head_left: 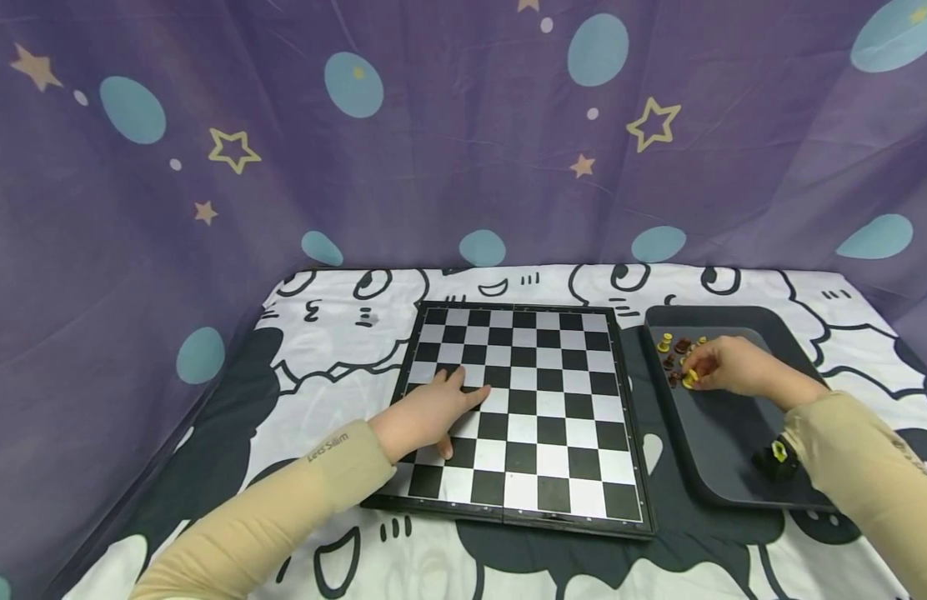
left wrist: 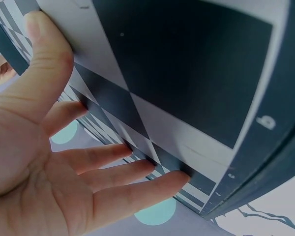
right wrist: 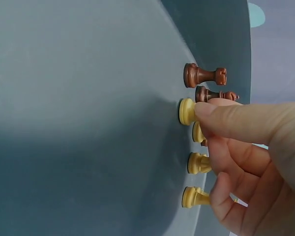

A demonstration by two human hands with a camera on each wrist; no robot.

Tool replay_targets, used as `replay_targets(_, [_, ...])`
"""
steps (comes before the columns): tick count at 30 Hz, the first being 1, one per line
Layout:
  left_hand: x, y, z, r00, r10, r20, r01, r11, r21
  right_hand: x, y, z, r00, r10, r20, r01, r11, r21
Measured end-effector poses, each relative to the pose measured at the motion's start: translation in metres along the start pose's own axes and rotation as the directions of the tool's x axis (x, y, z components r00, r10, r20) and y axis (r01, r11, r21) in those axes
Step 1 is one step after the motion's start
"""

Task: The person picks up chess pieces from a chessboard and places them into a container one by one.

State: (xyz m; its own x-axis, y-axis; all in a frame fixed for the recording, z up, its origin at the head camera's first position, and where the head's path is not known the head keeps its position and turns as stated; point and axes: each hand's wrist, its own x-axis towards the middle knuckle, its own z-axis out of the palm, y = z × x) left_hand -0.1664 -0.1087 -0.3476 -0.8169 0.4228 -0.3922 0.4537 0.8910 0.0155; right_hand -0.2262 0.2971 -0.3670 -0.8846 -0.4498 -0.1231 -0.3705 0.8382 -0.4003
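My left hand (head_left: 429,408) lies over the left part of the black-and-white chessboard (head_left: 536,458), fingers spread and fingertips at its surface, as the left wrist view also shows. Over the grey tray (head_left: 734,442), my right hand (head_left: 744,368) pinches a yellow chess piece (right wrist: 186,112) between thumb and fingers. The piece's top is hidden in the grip, so I cannot tell which one it is. Beside it in the right wrist view stand a brown rook (right wrist: 199,76) and a thinner brown piece (right wrist: 206,93). Other yellow pieces (right wrist: 192,197) stand close under the curled fingers.
The tray stands right of the board, its chess pieces grouped towards the left wall. A dark wrist camera (head_left: 777,458) sits on the right sleeve. Cartoon-print cloth (head_left: 418,558) covers the surface, and a purple curtain (head_left: 463,158) hangs behind it.
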Motion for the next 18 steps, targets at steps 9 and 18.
replay_targets(9, [-0.0009, -0.0002, -0.0001, 1.000, 0.007, -0.005, -0.007, 1.000, -0.014, -0.0017, -0.0004, -0.0004, 1.000, 0.002, -0.007, -0.002, 1.000, -0.012])
replay_targets(18, [-0.0022, -0.0004, -0.0012, 1.000, 0.015, -0.003, -0.015, 1.000, -0.012, -0.0042, -0.0014, -0.0061, 1.000, 0.004, -0.005, -0.004, 1.000, 0.005])
